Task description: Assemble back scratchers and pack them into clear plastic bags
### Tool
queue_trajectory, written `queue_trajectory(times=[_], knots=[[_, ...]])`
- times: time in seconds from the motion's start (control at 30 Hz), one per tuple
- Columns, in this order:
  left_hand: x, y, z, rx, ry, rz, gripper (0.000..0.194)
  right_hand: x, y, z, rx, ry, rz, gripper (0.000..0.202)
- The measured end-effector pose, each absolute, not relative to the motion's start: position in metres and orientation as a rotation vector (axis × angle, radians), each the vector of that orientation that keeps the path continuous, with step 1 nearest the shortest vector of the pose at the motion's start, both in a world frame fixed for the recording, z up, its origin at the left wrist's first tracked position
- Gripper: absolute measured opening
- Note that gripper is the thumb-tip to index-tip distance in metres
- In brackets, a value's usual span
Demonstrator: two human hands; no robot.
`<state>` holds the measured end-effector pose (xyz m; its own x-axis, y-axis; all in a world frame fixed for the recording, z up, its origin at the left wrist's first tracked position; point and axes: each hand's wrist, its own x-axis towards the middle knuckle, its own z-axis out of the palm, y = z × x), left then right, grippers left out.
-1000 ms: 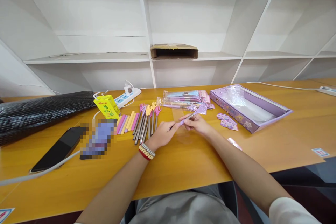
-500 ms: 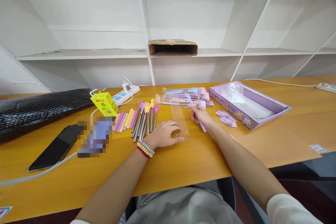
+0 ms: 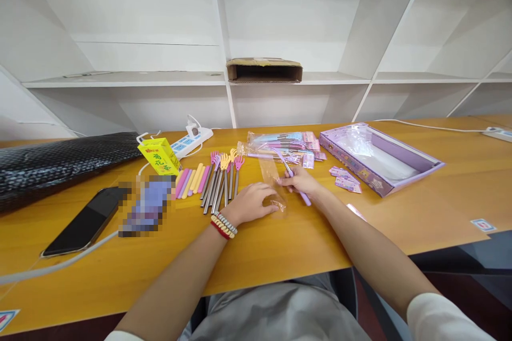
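Note:
My right hand (image 3: 298, 182) is closed around a purple back scratcher (image 3: 305, 198), whose claw end points away from me and whose handle end sticks out toward me. My left hand (image 3: 255, 203) is curled over the near end of a clear plastic bag (image 3: 270, 171), thumb and fingers pinching its edge. That bag lies flat at its far end and looks crumpled by my fingers. Left of my left hand lie several back scratcher rods with claw heads (image 3: 218, 186), bare metal showing. Beside them sits a row of pink, purple and yellow handle tubes (image 3: 192, 181).
Bagged back scratchers (image 3: 282, 141) are piled at the back. A purple display box (image 3: 380, 162) and small printed cards (image 3: 346, 180) lie to the right. Leftward are a yellow drink carton (image 3: 161, 157), a power strip (image 3: 192, 142), a phone (image 3: 86, 222) and a black wrapped bundle (image 3: 68, 165).
My right hand has come nearer and slightly left, bringing the back scratcher down beside the bag. My left hand's fingers have closed on the bag's near end, which has bunched up.

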<state>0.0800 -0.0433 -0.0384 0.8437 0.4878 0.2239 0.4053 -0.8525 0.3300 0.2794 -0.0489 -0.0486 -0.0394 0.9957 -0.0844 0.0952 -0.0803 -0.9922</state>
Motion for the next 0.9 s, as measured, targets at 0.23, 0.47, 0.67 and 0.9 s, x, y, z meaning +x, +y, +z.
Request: queue_trajectory(times=[0.23, 0.47, 0.67, 0.9], knots=[[0.08, -0.045, -0.038, 2.733, 0.736, 0.495, 0.038, 0.277, -0.047, -0.054, -1.296, -1.301, 1.123, 0.033], [0.081, -0.036, -0.041, 2.336, 1.121, 0.869, 0.048, 0.278, -0.049, -0.047, -1.157, -1.221, 1.069, 0.035], [0.081, -0.025, -0.045, 1.765, 0.938, 0.792, 0.059, 0.274, -0.052, -0.044, -1.083, -1.261, 1.014, 0.038], [0.086, -0.031, -0.034, 1.556, 0.839, 0.833, 0.028, 0.27, -0.056, -0.042, -1.109, -1.305, 1.075, 0.043]])
